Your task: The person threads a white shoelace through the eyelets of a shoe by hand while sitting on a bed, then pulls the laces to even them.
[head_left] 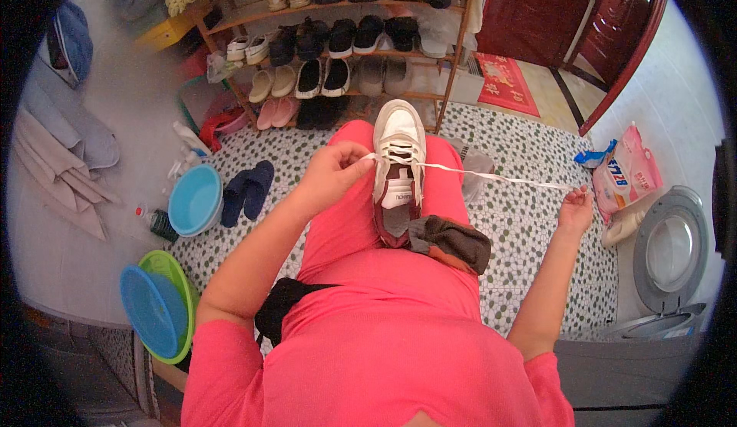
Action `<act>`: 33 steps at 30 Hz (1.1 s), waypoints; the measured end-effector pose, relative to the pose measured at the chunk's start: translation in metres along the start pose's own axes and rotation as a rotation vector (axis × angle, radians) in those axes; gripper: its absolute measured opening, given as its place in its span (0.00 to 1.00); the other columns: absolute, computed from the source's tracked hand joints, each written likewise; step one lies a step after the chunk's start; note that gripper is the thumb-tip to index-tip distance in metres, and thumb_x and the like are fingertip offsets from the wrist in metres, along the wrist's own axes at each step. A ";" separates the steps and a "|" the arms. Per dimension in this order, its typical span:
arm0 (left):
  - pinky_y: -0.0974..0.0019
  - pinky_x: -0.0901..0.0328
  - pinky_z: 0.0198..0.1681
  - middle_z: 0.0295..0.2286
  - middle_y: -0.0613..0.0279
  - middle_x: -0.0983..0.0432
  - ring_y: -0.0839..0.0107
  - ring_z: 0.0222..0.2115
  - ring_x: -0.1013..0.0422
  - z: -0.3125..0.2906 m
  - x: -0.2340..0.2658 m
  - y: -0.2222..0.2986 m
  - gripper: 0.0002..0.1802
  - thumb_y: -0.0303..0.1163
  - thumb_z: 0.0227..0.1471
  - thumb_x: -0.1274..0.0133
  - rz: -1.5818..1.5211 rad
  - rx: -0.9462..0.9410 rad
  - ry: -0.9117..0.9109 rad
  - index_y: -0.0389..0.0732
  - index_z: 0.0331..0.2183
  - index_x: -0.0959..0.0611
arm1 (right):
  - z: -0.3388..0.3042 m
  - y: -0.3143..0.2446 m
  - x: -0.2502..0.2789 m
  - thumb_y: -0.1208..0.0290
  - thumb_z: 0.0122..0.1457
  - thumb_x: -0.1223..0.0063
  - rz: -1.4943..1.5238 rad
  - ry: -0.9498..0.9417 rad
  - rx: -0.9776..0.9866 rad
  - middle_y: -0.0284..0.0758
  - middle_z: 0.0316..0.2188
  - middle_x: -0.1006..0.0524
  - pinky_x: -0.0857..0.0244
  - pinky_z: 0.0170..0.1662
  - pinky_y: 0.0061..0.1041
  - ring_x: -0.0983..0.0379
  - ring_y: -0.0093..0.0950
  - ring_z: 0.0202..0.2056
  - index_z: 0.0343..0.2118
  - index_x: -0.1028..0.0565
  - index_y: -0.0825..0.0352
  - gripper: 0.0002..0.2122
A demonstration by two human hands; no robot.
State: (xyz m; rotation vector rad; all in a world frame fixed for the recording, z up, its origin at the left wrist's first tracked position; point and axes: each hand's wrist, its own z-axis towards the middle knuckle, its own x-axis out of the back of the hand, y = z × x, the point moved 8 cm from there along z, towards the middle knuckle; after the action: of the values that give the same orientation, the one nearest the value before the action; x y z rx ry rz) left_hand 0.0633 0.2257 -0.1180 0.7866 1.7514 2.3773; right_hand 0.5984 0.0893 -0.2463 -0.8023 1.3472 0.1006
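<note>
"Hands: state?"

"Both closed in a pinch. Left hand (338,170) grips a short strand of the white lace (491,176) at the left edge of the shoe (399,128). Right hand (576,211), well off to the right, holds the end of a long strand drawn out nearly straight from the shoe's right side."

"Shoe position?"

"On the lap (330,227), toe to the far side, heel near. Dark cloth (457,247) bunched just beside the heel, right, partly orange."

"Surroundings?"

"Far: wooden shoe rack (453,66) closing off the middle, pairs set in rows. Far right: red mat (507,85) before a dark red door (530,9). Left: navy slippers (257,189) on the floor (583,289), between the leg and a light blue basin (196,197); capped bottle (160,224) just beside that basin."

"Right side?"

"Pink package (629,170) beyond the right hand, pale bottle (622,230) just nearer. Round grey lid (668,250) stands raised at near right; cannot tell what lies beneath it."

"Containers?"

"Near left: green basin (184,289), tilted, with a deeper blue basin (152,312) nested inside. Package contents: cannot tell."
</note>
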 end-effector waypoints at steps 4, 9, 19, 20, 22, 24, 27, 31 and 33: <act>0.69 0.40 0.26 0.20 0.65 0.30 0.70 0.20 0.34 -0.012 0.012 0.020 0.17 0.33 0.46 0.45 0.611 -0.079 0.145 0.41 0.40 0.25 | -0.051 0.014 -0.072 0.71 0.57 0.54 -0.330 -0.024 0.124 0.32 0.25 0.30 0.41 0.23 0.17 0.36 0.20 0.23 0.33 0.33 0.68 0.06; 0.57 0.43 0.36 0.22 0.59 0.29 0.60 0.27 0.33 -0.026 -0.038 0.037 0.19 0.35 0.41 0.44 0.925 -0.483 0.088 0.42 0.39 0.26 | -0.099 0.067 -0.144 0.73 0.52 0.49 -0.716 -0.287 0.085 0.30 0.23 0.29 0.42 0.22 0.15 0.37 0.18 0.19 0.30 0.32 0.65 0.05; 0.68 0.37 0.27 0.21 0.61 0.29 0.71 0.23 0.32 -0.012 -0.022 -0.035 0.12 0.30 0.43 0.45 0.255 0.068 -0.009 0.38 0.32 0.28 | -0.240 0.206 -0.232 0.73 0.53 0.48 -1.073 -1.107 -0.192 0.36 0.24 0.24 0.35 0.29 0.22 0.27 0.25 0.26 0.40 0.32 0.66 0.12; 0.74 0.38 0.30 0.23 0.66 0.29 0.79 0.25 0.34 -0.014 -0.020 -0.044 0.10 0.26 0.44 0.46 0.179 0.148 -0.035 0.37 0.31 0.27 | -0.247 0.208 -0.235 0.72 0.53 0.48 -1.184 -1.127 -0.201 0.37 0.23 0.24 0.35 0.28 0.24 0.27 0.26 0.26 0.40 0.32 0.66 0.12; 0.73 0.38 0.28 0.23 0.65 0.29 0.78 0.24 0.34 -0.014 -0.020 -0.052 0.10 0.26 0.44 0.47 0.012 0.127 0.004 0.36 0.31 0.27 | -0.256 0.212 -0.238 0.67 0.52 0.47 -1.310 -1.201 -0.136 0.41 0.20 0.26 0.36 0.25 0.33 0.27 0.38 0.23 0.38 0.34 0.64 0.13; 0.73 0.38 0.27 0.23 0.65 0.29 0.78 0.23 0.34 -0.014 -0.021 -0.056 0.09 0.26 0.44 0.47 -0.063 0.096 0.023 0.35 0.31 0.26 | -0.261 0.214 -0.241 0.65 0.51 0.47 -1.431 -1.241 -0.019 0.42 0.20 0.26 0.37 0.26 0.36 0.28 0.41 0.24 0.35 0.35 0.64 0.13; 0.74 0.38 0.28 0.24 0.66 0.28 0.79 0.25 0.34 -0.012 -0.022 -0.056 0.09 0.25 0.44 0.48 -0.093 0.072 0.021 0.35 0.32 0.26 | -0.273 0.213 -0.252 0.62 0.51 0.46 -1.537 -1.328 0.083 0.43 0.20 0.27 0.37 0.27 0.39 0.29 0.44 0.25 0.32 0.35 0.65 0.14; 0.76 0.39 0.29 0.27 0.70 0.28 0.81 0.26 0.34 -0.013 -0.020 -0.065 0.10 0.24 0.45 0.50 -0.222 0.257 -0.061 0.39 0.34 0.24 | -0.278 0.214 -0.252 0.64 0.51 0.48 -1.636 -1.391 0.073 0.46 0.23 0.27 0.37 0.30 0.39 0.29 0.45 0.29 0.34 0.34 0.66 0.12; 0.77 0.39 0.29 0.28 0.72 0.28 0.82 0.27 0.34 -0.013 -0.020 -0.068 0.11 0.25 0.45 0.49 -0.262 0.354 -0.101 0.42 0.35 0.23 | -0.280 0.217 -0.248 0.69 0.53 0.50 -1.481 -1.483 0.181 0.45 0.25 0.27 0.36 0.33 0.35 0.29 0.43 0.29 0.38 0.34 0.67 0.12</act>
State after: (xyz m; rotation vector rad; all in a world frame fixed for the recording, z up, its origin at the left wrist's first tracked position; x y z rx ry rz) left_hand 0.0592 0.2302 -0.1900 0.6483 2.1136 1.8592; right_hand 0.1939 0.1826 -0.1257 -1.0153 -0.7564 -0.5061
